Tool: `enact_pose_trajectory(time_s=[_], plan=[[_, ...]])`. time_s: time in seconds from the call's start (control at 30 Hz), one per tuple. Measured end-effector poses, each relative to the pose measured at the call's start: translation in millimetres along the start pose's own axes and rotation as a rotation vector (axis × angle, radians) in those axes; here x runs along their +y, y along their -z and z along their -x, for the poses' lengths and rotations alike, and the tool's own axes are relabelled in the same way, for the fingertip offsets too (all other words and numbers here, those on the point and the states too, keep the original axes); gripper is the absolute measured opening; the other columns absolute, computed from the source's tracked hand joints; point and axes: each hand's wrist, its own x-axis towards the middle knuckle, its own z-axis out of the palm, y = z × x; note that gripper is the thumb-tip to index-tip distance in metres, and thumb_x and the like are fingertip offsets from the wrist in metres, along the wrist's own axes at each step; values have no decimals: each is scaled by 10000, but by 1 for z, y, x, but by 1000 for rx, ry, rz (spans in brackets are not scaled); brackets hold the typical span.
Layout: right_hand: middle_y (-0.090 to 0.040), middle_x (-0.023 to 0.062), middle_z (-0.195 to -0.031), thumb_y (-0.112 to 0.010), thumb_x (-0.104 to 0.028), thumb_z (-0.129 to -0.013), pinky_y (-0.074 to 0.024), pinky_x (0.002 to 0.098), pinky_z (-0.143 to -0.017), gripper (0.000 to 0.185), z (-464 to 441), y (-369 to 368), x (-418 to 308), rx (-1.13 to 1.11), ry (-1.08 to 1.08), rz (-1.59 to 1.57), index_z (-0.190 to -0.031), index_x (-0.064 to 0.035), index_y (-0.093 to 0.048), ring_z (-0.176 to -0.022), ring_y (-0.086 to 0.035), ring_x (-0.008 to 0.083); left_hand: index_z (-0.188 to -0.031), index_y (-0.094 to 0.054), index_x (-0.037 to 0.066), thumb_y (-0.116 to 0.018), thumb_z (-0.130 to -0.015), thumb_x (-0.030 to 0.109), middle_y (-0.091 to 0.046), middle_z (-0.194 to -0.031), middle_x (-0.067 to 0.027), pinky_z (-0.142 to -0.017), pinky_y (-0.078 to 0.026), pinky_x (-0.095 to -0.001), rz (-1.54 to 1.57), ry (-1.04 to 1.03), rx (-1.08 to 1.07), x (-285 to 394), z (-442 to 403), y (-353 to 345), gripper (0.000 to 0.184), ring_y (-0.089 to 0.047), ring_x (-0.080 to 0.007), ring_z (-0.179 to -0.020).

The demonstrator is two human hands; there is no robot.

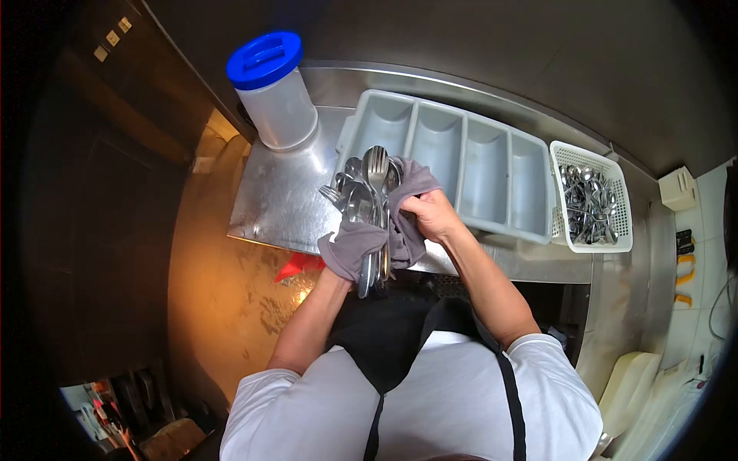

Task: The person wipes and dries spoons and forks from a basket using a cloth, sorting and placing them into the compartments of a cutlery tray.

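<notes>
Cutlery bundle (375, 180) sits between both hands over the worktop's (265, 200) front edge, handles bodyward, likely bunched to keep pieces together. Left hand (336, 278) seems to grip it through grey cloth (355, 244), fingers hidden; right hand (435, 216) closed on cloth alongside. Compartment tray (503, 225) just beyond, cutlery-filled basket (607, 247) toward right edge, presumably for easy reach.

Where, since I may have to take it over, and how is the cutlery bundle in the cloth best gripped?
Probably around the handles, through the grey cloth, coming from the wearer's side. The handles of the cutlery bundle lie close together and poke out of the cloth toward the wearer, while the heads fan out at the far end.
</notes>
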Motion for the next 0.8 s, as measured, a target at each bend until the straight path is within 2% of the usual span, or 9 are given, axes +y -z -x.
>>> enact_pose_trajectory(time_s=[0.07, 0.17, 0.2, 0.3, 0.4, 0.5, 0.6, 0.7, 0.8], plan=[[-573, 52, -1093, -668, 14, -732, -438, 277, -903, 531, -2, 8, 0, -86, -1, 223, -1232, 10, -487, -986, -552, 130, -875, -664, -86, -666, -774, 4, -673, -839, -147, -634, -542, -260, -5, 0, -4, 1, 0, 2, 135, -654, -180, -720], [-568, 40, -1039, -680, 15, -723, -440, 271, -877, 504, -5, 2, -5, -37, -36, 233, -1193, 14, -499, -953, -547, 126, -872, -666, -85, -667, -777, 6, -675, -843, -148, -636, -545, -260, -9, 7, -6, -1, -2, 5, 131, -656, -180, -723], [-562, 37, -1010, -658, 21, -735, -448, 265, -857, 462, -7, 0, -4, -42, 63, 284, -1170, 17, -502, -936, -548, 123, -870, -666, -85, -668, -779, 6, -676, -844, -148, -637, -545, -260, -13, 6, -6, -1, -2, 5, 129, -656, -179, -724], [-560, 37, -1017, -630, 33, -755, -452, 274, -855, 431, -17, 5, 19, 191, 161, 290, -1166, 14, -503, -943, -550, 131, -867, -668, -84, -669, -782, 8, -678, -848, -149, -639, -547, -260, -13, 15, -3, -2, 1, 4, 125, -658, -179, -728], [-615, 44, -914, -605, 27, -765, -467, 295, -802, 280, -12, 0, 20, 288, 27, -80, -1042, 21, -574, -874, -586, 152, -863, -670, -84, -670, -786, 10, -680, -851, -149, -641, -550, -260, -15, 22, 10, -1, 5, 4, 121, -659, -178, -731], [-627, 45, -916, -615, 28, -787, -470, 296, -799, 226, -8, 2, 17, 210, -121, -195, -1011, 16, -591, -880, -591, 142, -859, -672, -83, -672, -790, 12, -682, -855, -150, -643, -552, -260, -25, 41, 27, 0, 9, 5, 118, -661, -178, -734], [-623, 34, -977, -650, 8, -788, -471, 292, -851, 332, -4, -1, 13, 69, -85, 19, -1105, 3, -549, -921, -587, 131, -864, -677, -67, -681, -802, 22, -683, -830, -142, -635, -568, -273, 107, 185, 29, -2, 6, 13, 109, -668, -178, -723], [-631, 31, -962, -669, 1, -788, -471, 286, -852, 307, -6, -10, 2, -84, -55, 170, -1076, 4, -565, -918, -590, 129, -870, -685, -41, -705, -798, 38, -684, -813, -121, -609, -564, -275, -110, -178, -71, -30, -5, 32, 109, -663, -176, -694], [-630, 32, -969, -660, 18, -775, -474, 282, -828, 305, -12, 3, 15, -60, -152, 175, -1065, 6, -566, -915, -589, 126, -876, -692, -17, -725, -793, 46, -683, -825, -85, -619, -555, -256, -17, -50, 2, -26, -2, 31, 110, -656, -155, -704]])
